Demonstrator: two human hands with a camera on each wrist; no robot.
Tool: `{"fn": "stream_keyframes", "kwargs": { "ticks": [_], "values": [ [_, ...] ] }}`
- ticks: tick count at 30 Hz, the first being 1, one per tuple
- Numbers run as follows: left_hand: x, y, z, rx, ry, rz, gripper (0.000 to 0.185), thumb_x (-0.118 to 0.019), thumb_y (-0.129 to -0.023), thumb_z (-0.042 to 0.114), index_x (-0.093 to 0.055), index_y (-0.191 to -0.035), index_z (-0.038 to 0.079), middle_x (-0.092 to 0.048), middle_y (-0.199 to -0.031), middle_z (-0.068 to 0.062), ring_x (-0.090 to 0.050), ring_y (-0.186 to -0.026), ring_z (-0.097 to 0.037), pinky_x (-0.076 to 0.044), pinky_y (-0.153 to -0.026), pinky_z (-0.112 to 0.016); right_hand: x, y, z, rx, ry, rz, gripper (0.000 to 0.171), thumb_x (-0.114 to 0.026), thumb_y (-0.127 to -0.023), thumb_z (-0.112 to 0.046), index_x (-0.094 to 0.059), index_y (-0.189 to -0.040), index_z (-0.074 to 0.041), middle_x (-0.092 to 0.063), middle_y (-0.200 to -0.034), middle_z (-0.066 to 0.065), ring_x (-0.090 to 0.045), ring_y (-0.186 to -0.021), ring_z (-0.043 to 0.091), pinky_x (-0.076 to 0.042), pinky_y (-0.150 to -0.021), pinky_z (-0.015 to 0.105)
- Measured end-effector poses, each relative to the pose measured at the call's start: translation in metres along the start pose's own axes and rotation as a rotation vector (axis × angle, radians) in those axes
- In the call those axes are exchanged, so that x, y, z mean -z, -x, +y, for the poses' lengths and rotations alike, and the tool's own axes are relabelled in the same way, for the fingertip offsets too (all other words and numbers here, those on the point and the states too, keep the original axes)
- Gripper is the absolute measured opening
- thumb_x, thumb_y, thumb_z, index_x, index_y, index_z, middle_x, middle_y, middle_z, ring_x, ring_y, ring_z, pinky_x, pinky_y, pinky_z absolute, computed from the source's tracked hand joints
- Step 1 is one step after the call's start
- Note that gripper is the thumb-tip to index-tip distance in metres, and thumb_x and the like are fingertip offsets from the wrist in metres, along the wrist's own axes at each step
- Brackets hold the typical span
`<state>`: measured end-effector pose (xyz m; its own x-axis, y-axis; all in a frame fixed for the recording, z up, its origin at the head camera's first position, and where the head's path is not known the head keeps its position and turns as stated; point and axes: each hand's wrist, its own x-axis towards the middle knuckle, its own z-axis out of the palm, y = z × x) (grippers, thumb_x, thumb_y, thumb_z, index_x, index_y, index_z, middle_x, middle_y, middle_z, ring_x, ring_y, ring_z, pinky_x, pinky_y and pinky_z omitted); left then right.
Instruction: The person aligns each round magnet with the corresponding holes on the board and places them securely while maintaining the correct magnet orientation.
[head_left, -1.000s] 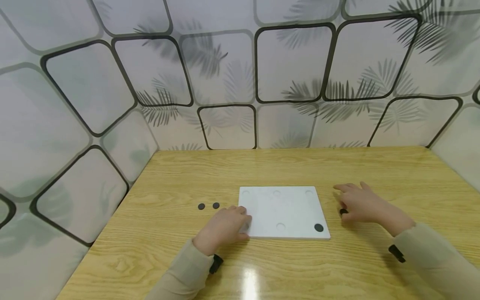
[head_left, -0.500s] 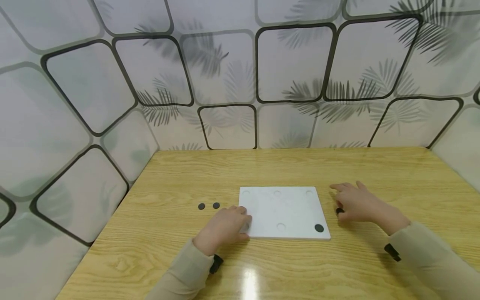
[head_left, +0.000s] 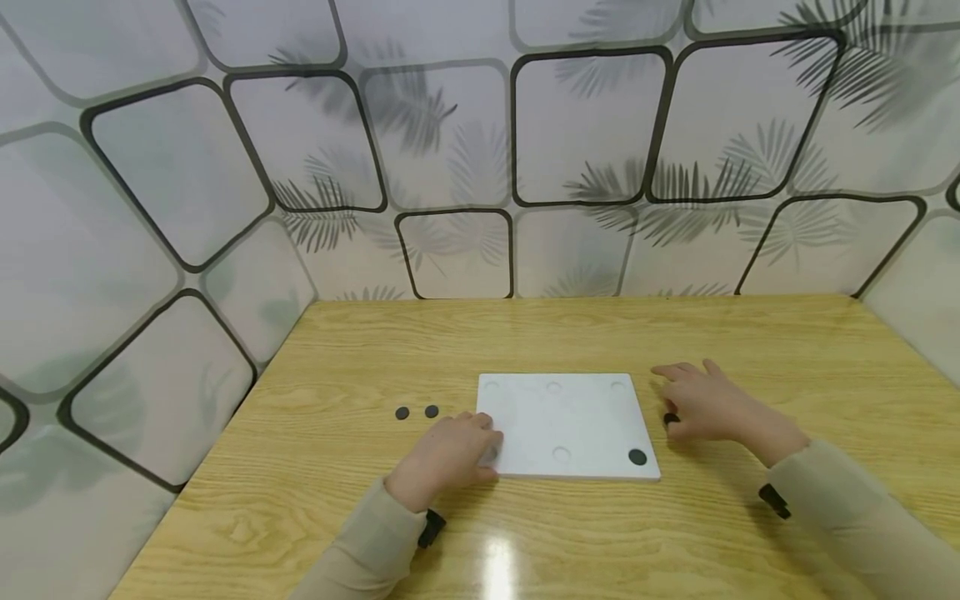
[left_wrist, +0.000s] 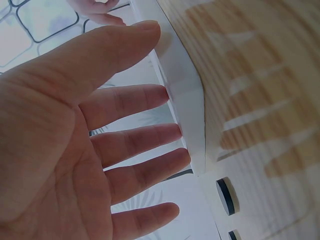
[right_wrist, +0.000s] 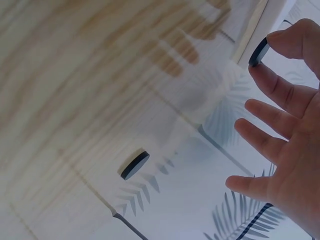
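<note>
- Black, thin and rigid-looking, the held disc (right_wrist: pixel 258 52) can be judged light and hard to bend; its smooth rim might be lost from an off-centre pinch.
- It is best gripped by the rim at opposite points, so that both flat faces are left free.
- At the tips of the thumb and index finger of the right hand (head_left: pixel 697 407) this disc is pinched, tilted on edge; the other fingers (right_wrist: pixel 262 142) are spread, and nothing is held by them.
- In the head view it is seen just beside the right edge of the white board (head_left: pixel 562 412), apart from it.
- The board, apparently stiff and flat, could be slid along the counter (head_left: pixel 360 500) if pushed; its left end is touched by the extended fingers of the left hand (head_left: pixel 447 454), which are not curled round it.
- Two loose discs (head_left: pixel 432 411) are placed near that hand, beyond the board's left edge.
- A seated disc (head_left: pixel 637 457) is found at the board's near right corner; a further disc (right_wrist: pixel 135 164) is shown on the counter, apart from the right hand's fingers.
</note>
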<state>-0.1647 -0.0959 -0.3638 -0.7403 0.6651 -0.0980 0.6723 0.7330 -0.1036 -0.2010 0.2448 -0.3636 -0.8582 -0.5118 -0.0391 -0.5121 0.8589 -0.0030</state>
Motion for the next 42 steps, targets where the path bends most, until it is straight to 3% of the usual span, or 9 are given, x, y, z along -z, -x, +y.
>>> {"fn": "stream_keyframes", "kwargs": {
  "ticks": [42],
  "values": [
    [0.001, 0.000, -0.001, -0.008, -0.007, 0.007, 0.033, -0.068, -0.074, 0.042, -0.063, -0.095, 0.016, -0.050, -0.082, 0.005, -0.047, -0.072, -0.011, -0.041, -0.059, -0.024, 0.008, -0.024, -0.007, 0.070, -0.021, 0.098, 0.021, -0.065, -0.065, -0.013, -0.047, -0.057, -0.019, -0.046, -0.121, 0.022, -0.041, -0.109, 0.042, -0.018, -0.083, 0.070]
  ]
}}
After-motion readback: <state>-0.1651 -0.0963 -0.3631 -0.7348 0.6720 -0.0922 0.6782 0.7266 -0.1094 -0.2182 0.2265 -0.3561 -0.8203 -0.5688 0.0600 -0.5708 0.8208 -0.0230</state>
